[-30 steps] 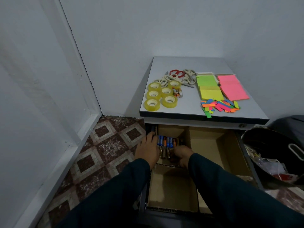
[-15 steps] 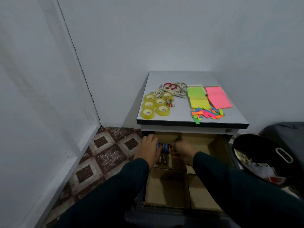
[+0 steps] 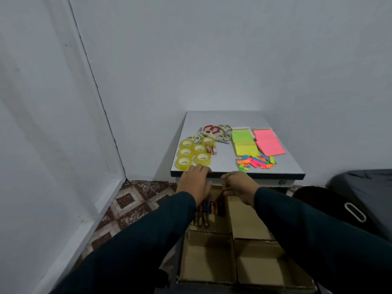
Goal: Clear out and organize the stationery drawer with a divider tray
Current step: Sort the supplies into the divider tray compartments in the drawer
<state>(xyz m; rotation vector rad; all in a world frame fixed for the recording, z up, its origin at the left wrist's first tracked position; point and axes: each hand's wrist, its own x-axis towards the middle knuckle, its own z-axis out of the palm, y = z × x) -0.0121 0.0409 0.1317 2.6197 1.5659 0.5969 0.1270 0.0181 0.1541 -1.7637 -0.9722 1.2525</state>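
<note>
Cardboard divider tray sits inside the pulled-out drawer under my view, split into four compartments, and I can see batteries lying only in the far-left one, partly hidden by my left wrist. From my head camera both of my arms reach forward in dark sleeves, roughly parallel, over the tray toward the small grey cabinet top.

My left hand is up at the front edge of that top, palm down, fingers spread and only loosely bent, fingertips lying on the edge just in front of the nearest roll of the yellow tape rolls. It holds nothing that I can see. My right hand hangs just beside it, a little lower, in front of the edge and above the tray's back wall. Its fingers are curled in toward the palm with the thumb pointing left; I cannot tell whether anything is pinched inside them.

On the top, the six tape rolls are clustered at the left with a few loose batteries touching them, scissors heaped behind, green and yellow sticky notes and a pink pad to the right, and a scatter of coloured page flags near the front. A dark bin stands to the right of the drawer.
</note>
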